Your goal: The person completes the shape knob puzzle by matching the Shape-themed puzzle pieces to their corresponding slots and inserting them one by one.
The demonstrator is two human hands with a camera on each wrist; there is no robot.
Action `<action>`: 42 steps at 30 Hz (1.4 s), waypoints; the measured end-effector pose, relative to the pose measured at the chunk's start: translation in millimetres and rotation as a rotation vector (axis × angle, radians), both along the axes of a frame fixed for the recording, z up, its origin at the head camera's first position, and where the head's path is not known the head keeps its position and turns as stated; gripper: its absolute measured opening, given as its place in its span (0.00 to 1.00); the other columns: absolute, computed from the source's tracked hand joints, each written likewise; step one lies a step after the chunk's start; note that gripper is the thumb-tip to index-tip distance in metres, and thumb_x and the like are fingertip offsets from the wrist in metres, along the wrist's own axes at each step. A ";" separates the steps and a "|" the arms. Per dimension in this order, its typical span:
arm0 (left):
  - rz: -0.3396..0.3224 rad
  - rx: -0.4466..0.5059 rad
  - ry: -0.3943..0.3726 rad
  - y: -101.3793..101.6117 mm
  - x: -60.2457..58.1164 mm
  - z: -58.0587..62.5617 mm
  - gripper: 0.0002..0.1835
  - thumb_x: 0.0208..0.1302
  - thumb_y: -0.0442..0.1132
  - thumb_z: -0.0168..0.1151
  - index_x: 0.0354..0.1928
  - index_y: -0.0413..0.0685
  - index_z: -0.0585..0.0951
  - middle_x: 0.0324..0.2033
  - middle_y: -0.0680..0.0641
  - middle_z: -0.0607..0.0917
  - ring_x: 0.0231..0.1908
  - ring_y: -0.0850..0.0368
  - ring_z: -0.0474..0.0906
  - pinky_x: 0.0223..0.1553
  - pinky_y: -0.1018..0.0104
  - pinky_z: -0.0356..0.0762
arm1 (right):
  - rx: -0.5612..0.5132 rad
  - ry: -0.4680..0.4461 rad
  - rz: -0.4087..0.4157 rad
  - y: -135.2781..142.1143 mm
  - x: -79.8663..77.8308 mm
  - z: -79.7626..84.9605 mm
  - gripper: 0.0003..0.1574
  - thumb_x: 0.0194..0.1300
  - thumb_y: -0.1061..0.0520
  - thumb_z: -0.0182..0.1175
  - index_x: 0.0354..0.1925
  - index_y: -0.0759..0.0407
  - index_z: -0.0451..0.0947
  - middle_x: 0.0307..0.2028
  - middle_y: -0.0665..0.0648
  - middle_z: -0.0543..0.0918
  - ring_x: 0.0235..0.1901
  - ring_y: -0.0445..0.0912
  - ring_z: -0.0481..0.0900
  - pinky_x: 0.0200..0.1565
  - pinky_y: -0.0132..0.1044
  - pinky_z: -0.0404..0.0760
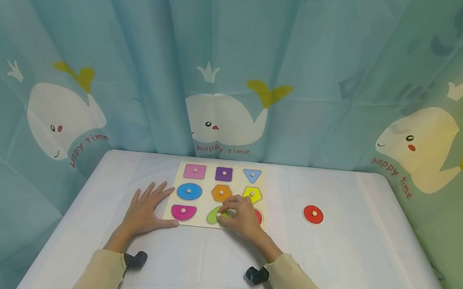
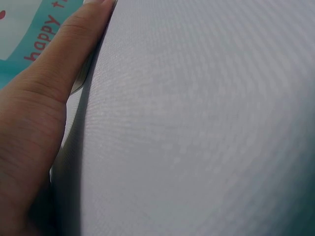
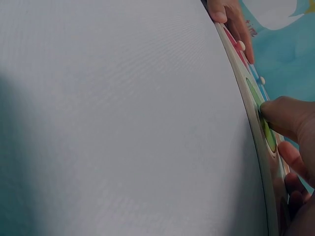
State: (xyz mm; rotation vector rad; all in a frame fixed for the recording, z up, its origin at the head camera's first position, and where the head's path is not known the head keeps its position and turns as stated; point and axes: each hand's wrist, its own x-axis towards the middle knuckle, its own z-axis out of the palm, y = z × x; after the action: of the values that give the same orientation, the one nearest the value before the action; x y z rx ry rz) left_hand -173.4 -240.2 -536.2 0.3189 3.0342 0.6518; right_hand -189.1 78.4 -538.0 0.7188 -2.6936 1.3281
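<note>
A wooden knob puzzle board (image 1: pixel 210 174) lies on the white table, holding several coloured shapes. With thumb and forefinger, my right hand (image 1: pixel 243 220) pinches the knob of the green oval piece (image 1: pixel 212 216) in the bottom row. The right wrist view shows that green oval (image 3: pixel 268 135) lying flat in the board. My left hand (image 1: pixel 144 212) is spread on the table, its thumb and fingertips touching the board's left edge. Beside it sit the magenta half-round piece (image 1: pixel 188 215) and the blue oval (image 1: pixel 194 195). The right hand partly hides a red round area (image 1: pixel 259 215) at the board's corner.
A red round piece (image 1: pixel 312 219) with a knob lies on the table (image 1: pixel 348 262), right of the board. Blue curtains (image 1: pixel 328 39) with whale prints stand behind and beside the table. A black wrist camera (image 1: pixel 257 275) sits at the right cuff, another device (image 1: pixel 137 260) at the left.
</note>
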 end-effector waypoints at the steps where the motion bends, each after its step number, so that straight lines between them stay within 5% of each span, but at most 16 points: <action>1: 0.000 0.002 0.002 -0.1 0.0 0.3 0.58 0.46 0.69 0.76 0.77 0.53 0.67 0.79 0.41 0.60 0.79 0.34 0.44 0.73 0.26 0.34 | 0.005 0.004 0.000 0.0 -0.2 -0.2 0.04 0.56 0.59 0.77 0.33 0.53 0.90 0.43 0.53 0.84 0.51 0.50 0.75 0.55 0.49 0.68; 25: -0.004 0.010 0.040 -0.6 -1.5 -0.7 0.58 0.45 0.71 0.75 0.77 0.53 0.67 0.78 0.40 0.61 0.78 0.33 0.45 0.72 0.25 0.35 | 0.023 0.072 0.023 0.9 -1.6 3.4 0.04 0.57 0.58 0.76 0.33 0.53 0.90 0.42 0.53 0.84 0.48 0.51 0.74 0.49 0.47 0.69; 32: 0.000 0.020 0.013 0.6 -0.1 0.1 0.58 0.45 0.70 0.75 0.77 0.53 0.67 0.79 0.40 0.60 0.78 0.33 0.44 0.72 0.26 0.34 | 0.058 0.025 0.104 10.2 -3.4 12.0 0.11 0.60 0.57 0.76 0.42 0.54 0.88 0.45 0.52 0.85 0.49 0.49 0.77 0.53 0.45 0.73; 42: 0.006 0.007 0.012 1.4 0.8 -1.0 0.58 0.45 0.70 0.75 0.77 0.53 0.67 0.78 0.40 0.60 0.78 0.33 0.44 0.72 0.26 0.34 | 0.015 0.030 0.146 34.8 -7.8 29.6 0.26 0.61 0.57 0.75 0.56 0.59 0.83 0.48 0.58 0.86 0.42 0.51 0.80 0.42 0.39 0.83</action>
State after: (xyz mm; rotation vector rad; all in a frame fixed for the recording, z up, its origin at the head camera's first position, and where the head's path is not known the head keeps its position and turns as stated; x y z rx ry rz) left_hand -172.5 -238.8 -537.1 0.3154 3.0457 0.6629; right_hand -196.9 113.1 -508.5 0.9454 -2.6758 1.3165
